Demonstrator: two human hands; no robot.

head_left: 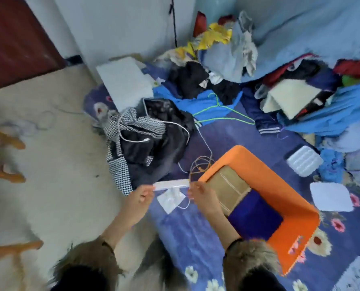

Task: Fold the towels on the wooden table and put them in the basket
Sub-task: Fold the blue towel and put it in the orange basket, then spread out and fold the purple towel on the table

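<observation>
A small white towel (170, 184) is stretched flat between my two hands, seen edge-on as a narrow strip. My left hand (140, 197) pinches its left end and my right hand (200, 194) pinches its right end, just left of the orange basket (279, 185). Inside the basket lie a folded tan towel (229, 189) and a dark blue one (256, 215). Another white towel (331, 196) lies flat on the blue floral cover to the basket's right. A small white cloth (170, 199) lies under my hands.
A black and houndstooth garment heap (145, 135) lies beyond my hands. A green wire hanger (221, 112) rests on blue clothing. Piled clothes (321, 91) fill the back right. A white foam block (126, 82), a white ribbed case (304, 162) and wooden chair legs (4, 141) stand around.
</observation>
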